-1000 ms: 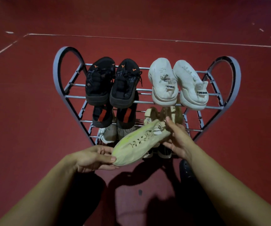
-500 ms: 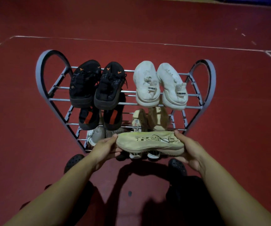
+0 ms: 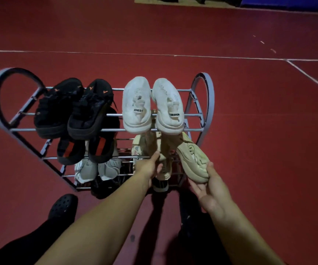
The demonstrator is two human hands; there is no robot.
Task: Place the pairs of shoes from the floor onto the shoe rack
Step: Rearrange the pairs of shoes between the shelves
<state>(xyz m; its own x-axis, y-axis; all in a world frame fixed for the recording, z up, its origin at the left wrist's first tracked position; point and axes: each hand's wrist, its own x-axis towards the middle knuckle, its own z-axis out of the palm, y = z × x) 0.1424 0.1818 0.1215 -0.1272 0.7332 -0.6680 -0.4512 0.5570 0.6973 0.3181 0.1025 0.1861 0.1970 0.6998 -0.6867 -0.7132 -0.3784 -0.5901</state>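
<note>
Sneaker (image 3: 192, 161), pale yellow-green, ribbed sole, toe angled into shoe rack (image 3: 202, 104) lower right; right hand (image 3: 209, 190) grasps heel. Left hand (image 3: 149, 167) relaxed, fingers touching beige shoe (image 3: 163, 150) on rack.

Both forearms are bare from the bottom edge of the frame to the wrist, with no sleeve, watch or ring showing on the left hand (image 3: 149, 167) or the right hand (image 3: 212, 190). Dark trousers (image 3: 20, 243) cover the legs, and a black perforated clog (image 3: 63, 206) is on the left foot.
</note>
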